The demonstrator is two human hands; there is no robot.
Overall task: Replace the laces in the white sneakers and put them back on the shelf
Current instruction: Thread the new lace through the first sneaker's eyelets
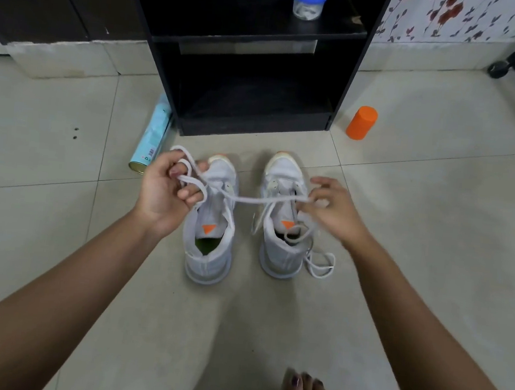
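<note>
Left hand [168, 192] grips looped lace [249, 199]; right hand [333, 208] pinches it, stretched above sneakers [209, 253].

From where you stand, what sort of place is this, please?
Most likely a room in a home, seen from the floor. The signs are the pale tiled floor, the low black wooden shelf unit standing on it, and the floral-patterned wall covering behind.
</note>
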